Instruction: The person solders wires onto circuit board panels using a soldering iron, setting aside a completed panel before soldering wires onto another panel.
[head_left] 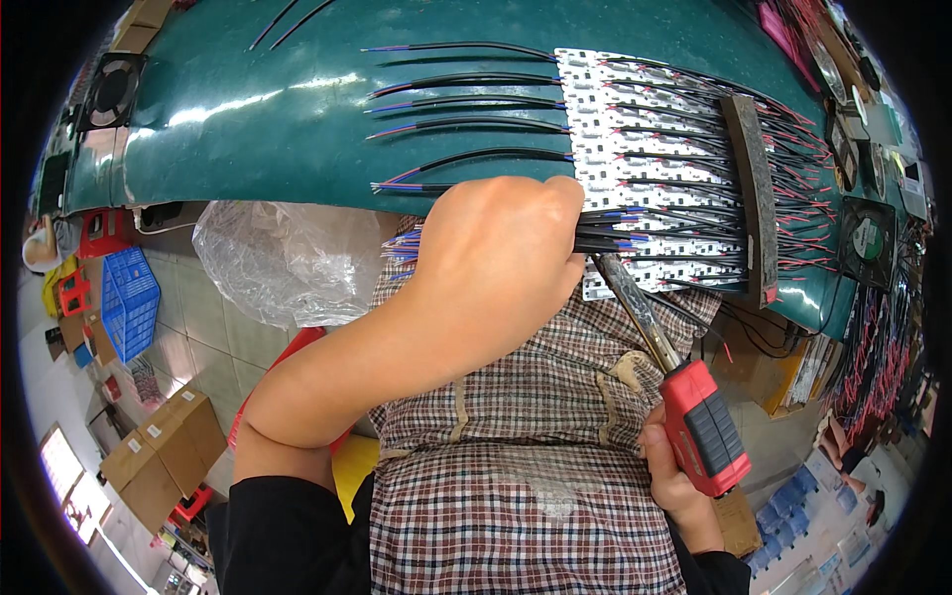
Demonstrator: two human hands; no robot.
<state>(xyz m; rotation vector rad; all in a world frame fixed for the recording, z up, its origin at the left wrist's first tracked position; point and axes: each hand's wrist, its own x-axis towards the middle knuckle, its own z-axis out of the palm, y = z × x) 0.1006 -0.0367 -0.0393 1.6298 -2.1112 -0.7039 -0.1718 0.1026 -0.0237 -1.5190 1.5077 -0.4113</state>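
My left hand (pixel 501 238) is closed round a bundle of black cables (pixel 607 238) with red and blue stripped ends, held over the near part of a white circuit board panel (pixel 593 84). In my right hand (pixel 676 486) is a soldering iron (pixel 706 428) with a red and black handle. Its metal shaft slants up to the left, and the end lies beside the cable ends near my left fingers; whether it touches a board is hidden. Along the panel's left edge, several black cables (pixel 476 124) stick out to the left. More cables run off to its right.
A dark bar (pixel 751 193) lies across the right-hand cables on the green table (pixel 248 149). Small fans stand at the left (pixel 114 91) and right (pixel 869 238). Below the table's left edge are a clear plastic bag (pixel 283 263), a blue crate (pixel 129 302) and cardboard boxes (pixel 164 456).
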